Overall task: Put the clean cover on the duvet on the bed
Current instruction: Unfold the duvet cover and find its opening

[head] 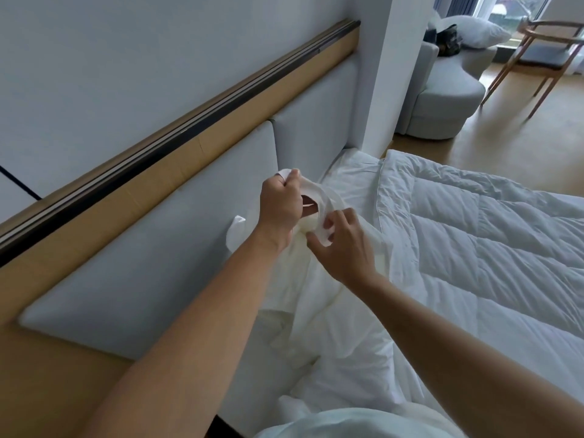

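A white quilted duvet point(480, 248) lies spread over the bed at the right. The thin white cover point(319, 311) is bunched along the head end of the bed, and part of it is lifted in front of the headboard. My left hand point(279, 208) grips a raised fold of the cover in a fist. Just to its right, my right hand point(341, 245) pinches the same fold between thumb and fingers. Both hands hang above the bed, close to the padded panels.
A grey padded headboard point(158, 248) with a wooden frame and dark rail runs along the left. A white wall column point(388, 74) stands past the bed's far corner. Beyond it are a grey armchair point(442, 99) with a pillow, a wooden chair point(550, 45) and wood floor.
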The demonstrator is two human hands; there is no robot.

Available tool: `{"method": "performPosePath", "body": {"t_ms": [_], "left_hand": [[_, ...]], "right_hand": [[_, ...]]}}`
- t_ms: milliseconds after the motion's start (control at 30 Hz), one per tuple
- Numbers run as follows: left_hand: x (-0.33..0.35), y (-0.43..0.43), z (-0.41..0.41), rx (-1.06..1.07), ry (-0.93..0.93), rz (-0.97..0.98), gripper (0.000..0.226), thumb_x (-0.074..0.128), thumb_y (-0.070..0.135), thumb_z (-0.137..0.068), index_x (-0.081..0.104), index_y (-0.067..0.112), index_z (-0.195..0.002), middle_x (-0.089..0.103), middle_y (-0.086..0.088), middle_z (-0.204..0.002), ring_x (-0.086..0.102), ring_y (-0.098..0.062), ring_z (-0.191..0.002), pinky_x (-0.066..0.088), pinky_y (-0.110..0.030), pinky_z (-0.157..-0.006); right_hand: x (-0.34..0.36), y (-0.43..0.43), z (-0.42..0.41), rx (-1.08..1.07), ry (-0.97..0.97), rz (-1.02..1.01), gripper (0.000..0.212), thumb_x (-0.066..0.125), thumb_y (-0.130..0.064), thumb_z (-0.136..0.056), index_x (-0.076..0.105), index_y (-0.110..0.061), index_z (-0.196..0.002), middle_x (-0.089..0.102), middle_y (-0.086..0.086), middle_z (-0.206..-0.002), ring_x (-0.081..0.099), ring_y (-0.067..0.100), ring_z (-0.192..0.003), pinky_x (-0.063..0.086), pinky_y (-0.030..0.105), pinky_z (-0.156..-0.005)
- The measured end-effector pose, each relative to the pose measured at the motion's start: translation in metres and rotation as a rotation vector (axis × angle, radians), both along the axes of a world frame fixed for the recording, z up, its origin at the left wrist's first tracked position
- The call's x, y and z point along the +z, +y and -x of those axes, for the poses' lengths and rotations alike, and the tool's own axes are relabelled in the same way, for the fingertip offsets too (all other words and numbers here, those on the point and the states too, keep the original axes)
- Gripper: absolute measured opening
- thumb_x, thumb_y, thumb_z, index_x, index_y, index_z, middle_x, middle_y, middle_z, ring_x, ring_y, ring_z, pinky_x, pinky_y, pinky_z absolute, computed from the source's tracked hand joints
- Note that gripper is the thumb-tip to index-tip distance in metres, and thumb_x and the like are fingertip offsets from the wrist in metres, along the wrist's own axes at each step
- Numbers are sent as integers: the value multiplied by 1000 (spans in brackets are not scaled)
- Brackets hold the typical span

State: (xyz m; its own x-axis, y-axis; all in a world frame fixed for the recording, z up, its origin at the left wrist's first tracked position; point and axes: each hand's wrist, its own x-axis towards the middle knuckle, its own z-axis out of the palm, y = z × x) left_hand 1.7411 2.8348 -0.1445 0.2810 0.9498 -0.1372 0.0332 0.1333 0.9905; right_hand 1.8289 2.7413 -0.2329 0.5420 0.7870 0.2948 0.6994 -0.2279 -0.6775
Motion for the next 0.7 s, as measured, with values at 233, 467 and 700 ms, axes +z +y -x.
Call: {"method": "performPosePath", "body": {"t_ms": [233, 467, 700], "left_hand": [[15, -3, 1, 73, -83, -37, 30, 50, 26, -106, 65, 14, -82, 69, -11, -88, 72, -31, -90, 62, -52, -83], [33, 17, 34, 309, -360, 62, 21, 50, 22, -107, 59, 15, -89, 63, -13, -101, 70, -28, -97, 63, -42, -82], [50, 43, 63, 463, -447, 9, 19, 49, 24, -107, 55, 20, -90, 61, -13, -108, 71, -26, -97, 63, -39, -85]], "right_hand": [[39, 44, 2, -250, 75, -2, 24, 57, -46, -85, 56, -23, -90, 48, -5, -107, 55, 21, -81, 42, 33, -68], [11, 30, -24, -295, 290, 297, 17, 48, -18, -78, 58, -16, -92, 61, 7, -106, 55, 29, -90, 41, 35, -75], [-1, 10, -65, -205, 137, 490, 20, 48, -25, -88, 60, -11, -82, 68, 20, -98, 61, 38, -87, 43, 33, -70]]}}
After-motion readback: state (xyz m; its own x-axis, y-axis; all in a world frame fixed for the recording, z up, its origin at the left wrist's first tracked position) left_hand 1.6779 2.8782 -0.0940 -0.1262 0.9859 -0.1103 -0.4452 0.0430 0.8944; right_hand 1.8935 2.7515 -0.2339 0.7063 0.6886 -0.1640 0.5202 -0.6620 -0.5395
